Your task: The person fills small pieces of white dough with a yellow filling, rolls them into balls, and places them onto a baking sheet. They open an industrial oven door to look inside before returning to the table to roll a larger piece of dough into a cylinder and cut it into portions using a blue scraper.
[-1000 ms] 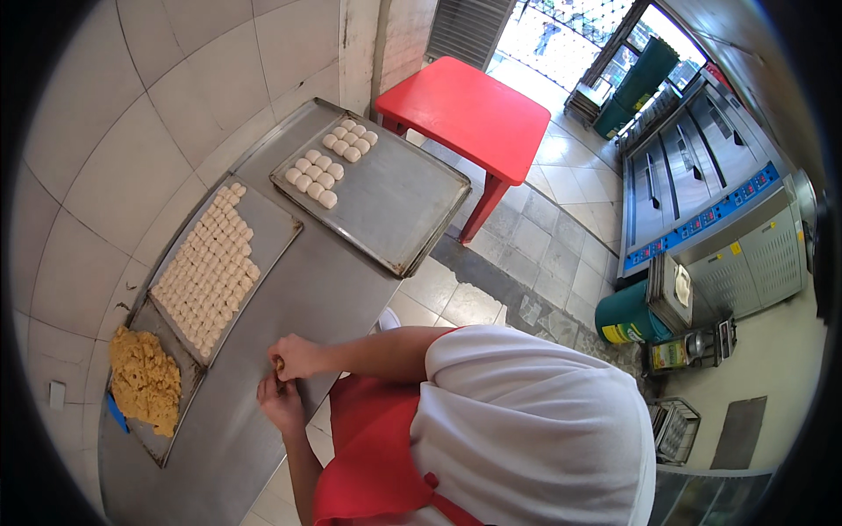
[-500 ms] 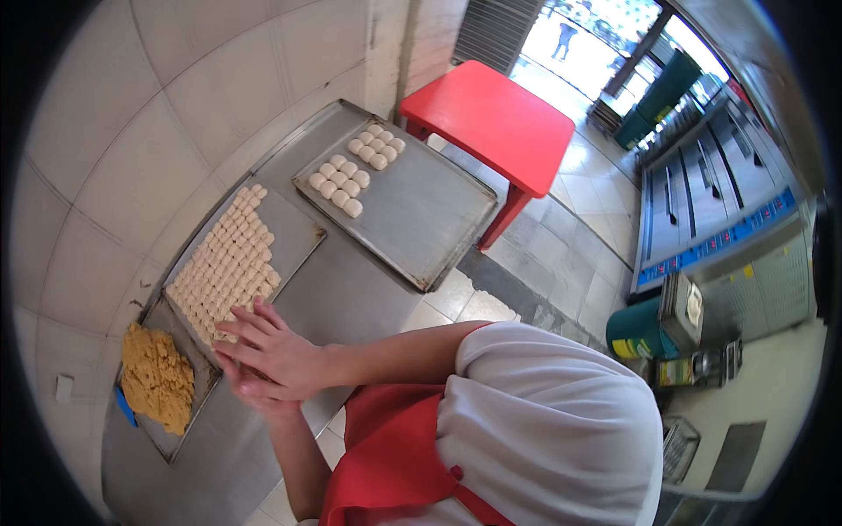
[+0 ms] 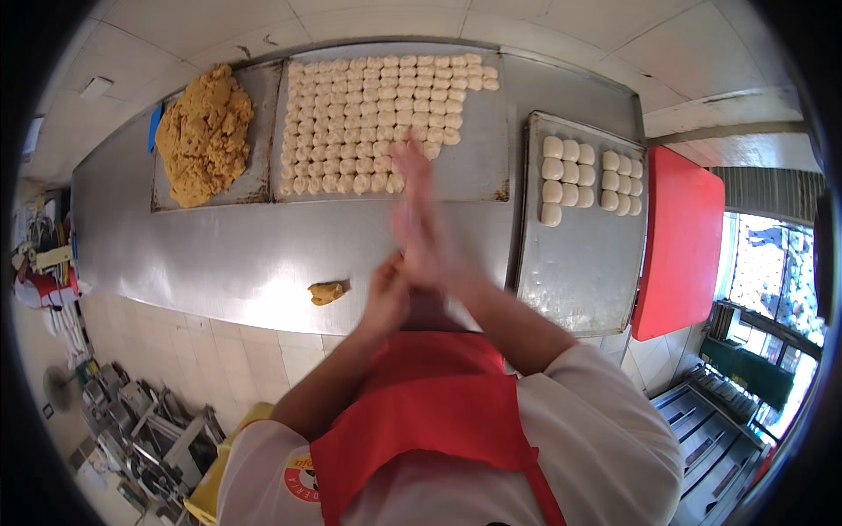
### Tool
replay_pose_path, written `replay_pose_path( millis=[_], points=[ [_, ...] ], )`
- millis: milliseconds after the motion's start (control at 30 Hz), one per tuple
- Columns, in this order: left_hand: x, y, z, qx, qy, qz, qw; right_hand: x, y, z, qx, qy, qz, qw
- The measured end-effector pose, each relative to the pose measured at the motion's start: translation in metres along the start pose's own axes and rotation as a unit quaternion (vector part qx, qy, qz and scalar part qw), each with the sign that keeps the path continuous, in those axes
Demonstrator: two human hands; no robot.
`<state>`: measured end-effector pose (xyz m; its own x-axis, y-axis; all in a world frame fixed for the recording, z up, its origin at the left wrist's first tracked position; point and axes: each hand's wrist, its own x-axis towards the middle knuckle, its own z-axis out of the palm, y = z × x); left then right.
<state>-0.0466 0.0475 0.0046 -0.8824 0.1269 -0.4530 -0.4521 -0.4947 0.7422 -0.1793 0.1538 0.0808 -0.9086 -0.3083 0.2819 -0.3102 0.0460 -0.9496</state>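
Observation:
My left hand (image 3: 386, 296) and my right hand (image 3: 419, 219) are pressed palm to palm above the front of the steel counter (image 3: 219, 254). Both are blurred by motion, and the right hand's fingers stretch out past the left. Anything between the palms is hidden. A small yellow lump (image 3: 326, 292) lies on the counter just left of my hands. Beyond them a flat tray (image 3: 474, 167) carries several rows of small pale dough pieces (image 3: 368, 123). On the tray to the right (image 3: 579, 263) sit two short rows of round white dough balls (image 3: 583, 171).
A heap of crumbly yellow filling (image 3: 206, 131) sits on a tray at the far left. A red table (image 3: 680, 237) stands against the counter's right end. Metal machinery (image 3: 132, 430) is on the floor at lower left, and racks (image 3: 719, 421) at lower right.
The view has swung round, so the counter now runs across the top. My hands have come together palm to palm and now move fast; a yellow lump lies on the counter.

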Motion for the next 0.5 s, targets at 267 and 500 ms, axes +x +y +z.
replay_pose_path(
  millis=[267, 500],
  points=[
    [-0.002, 0.043, 0.014, 0.036, 0.037, -0.101, 0.994, 0.076, 0.115, -0.1, -0.462, -0.031, 0.106, 0.88],
    [-0.031, 0.049, -0.047, -0.035, 0.044, -0.016, 0.998, -0.019, 0.046, -0.079, -0.232, -0.001, 0.198, 0.952]
  ],
)
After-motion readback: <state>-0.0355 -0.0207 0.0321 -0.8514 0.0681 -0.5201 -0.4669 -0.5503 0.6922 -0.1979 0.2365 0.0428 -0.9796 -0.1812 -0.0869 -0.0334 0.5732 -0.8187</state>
